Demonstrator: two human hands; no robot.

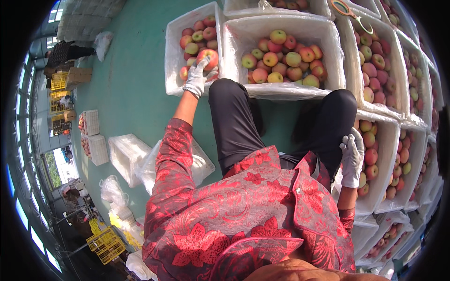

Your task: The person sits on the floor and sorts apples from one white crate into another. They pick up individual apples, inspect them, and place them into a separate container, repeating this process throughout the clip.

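Note:
My left hand (199, 75), in a pale work glove, is closed around a red and yellow apple (208, 59) above the narrower white crate (170, 52), which holds more apples. My right hand (352, 151), gloved too, rests beside my right knee with its fingers loosely bent; nothing shows in it. Straight before my knees stands a wide, plastic-lined white crate (284, 92) with red and green-yellow apples (293, 59) inside.
Lined crates of apples (378, 75) crowd the right side. A ring-shaped tool with a curved end (351, 14) lies on crate rims. At left are an emptied-looking white crate (126, 158), plastic bags (114, 191), yellow crates (105, 244) and a person (66, 52) farther off.

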